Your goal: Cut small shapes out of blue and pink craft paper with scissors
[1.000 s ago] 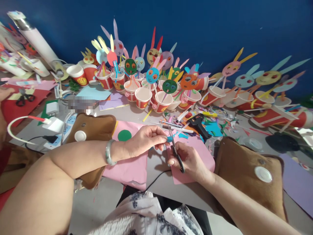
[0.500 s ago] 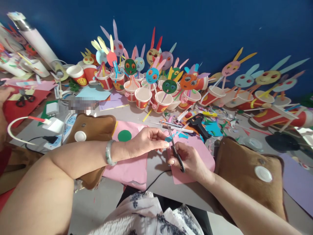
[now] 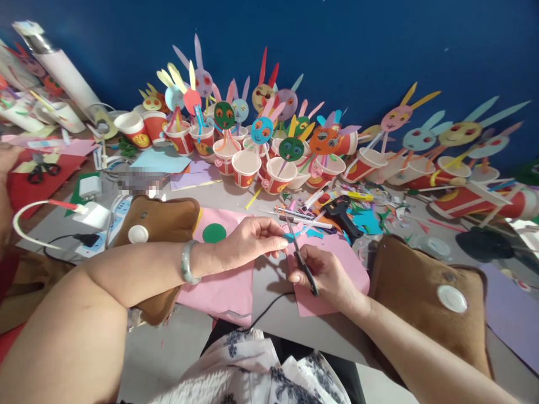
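Hands, steel scissors (image 3: pixel 300 259), blue paper scrap (image 3: pixel 290 237) (thin)

Both forearms are bare to past the elbow, the left hand (image 3: pixel 248 241) wearing a pale grey-green bangle (image 3: pixel 187 262) at the wrist (the right hand (image 3: pixel 328 278) wears nothing), above a white garment (image 3: pixel 261 373) printed with dark blue flowers.

Deep blue wall (image 3: pixel 379 33), grey table (image 3: pixel 236 196)
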Demonstrator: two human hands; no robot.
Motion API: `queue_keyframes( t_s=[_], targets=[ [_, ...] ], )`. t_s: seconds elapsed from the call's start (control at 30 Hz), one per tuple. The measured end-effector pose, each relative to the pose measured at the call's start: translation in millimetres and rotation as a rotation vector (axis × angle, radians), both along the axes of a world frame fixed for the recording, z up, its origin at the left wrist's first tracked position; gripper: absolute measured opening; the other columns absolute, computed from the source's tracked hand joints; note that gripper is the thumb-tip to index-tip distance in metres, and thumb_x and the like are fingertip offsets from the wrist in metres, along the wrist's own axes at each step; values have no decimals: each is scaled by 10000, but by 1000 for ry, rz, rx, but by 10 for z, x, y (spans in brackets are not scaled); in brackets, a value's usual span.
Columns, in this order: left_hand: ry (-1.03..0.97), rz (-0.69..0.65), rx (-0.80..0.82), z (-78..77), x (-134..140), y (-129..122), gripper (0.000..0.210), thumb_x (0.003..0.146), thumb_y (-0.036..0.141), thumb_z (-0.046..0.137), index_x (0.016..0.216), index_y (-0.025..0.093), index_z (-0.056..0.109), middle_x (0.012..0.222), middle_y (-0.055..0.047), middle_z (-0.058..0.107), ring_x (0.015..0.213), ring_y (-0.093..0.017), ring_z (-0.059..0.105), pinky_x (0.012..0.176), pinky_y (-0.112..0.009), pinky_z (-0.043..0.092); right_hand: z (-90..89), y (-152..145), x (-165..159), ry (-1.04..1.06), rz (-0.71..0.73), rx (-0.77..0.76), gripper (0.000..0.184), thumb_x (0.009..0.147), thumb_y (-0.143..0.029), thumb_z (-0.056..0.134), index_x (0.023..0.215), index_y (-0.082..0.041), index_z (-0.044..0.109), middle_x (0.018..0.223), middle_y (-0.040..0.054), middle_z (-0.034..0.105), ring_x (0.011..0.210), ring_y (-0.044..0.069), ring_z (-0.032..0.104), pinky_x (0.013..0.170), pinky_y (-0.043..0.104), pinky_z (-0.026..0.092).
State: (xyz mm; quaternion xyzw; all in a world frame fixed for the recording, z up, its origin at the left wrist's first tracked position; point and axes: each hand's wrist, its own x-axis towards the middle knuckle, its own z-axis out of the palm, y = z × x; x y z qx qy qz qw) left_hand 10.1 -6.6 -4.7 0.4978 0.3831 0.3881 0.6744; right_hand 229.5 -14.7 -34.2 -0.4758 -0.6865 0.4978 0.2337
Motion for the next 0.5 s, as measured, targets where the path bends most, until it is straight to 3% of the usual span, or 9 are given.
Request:
queue_keyframes(
  t_s=[0.5],
  targets=[
    [-16,44,19,11,0,2,110,784,208,688,831,123,638,727,-12,635,639,-84,559,604,-230,430,43,5,-1,-42,26,-5,626,637,-776,718,645,-189,500,597,-17,520,567,118,406,517,269,325]
  ],
)
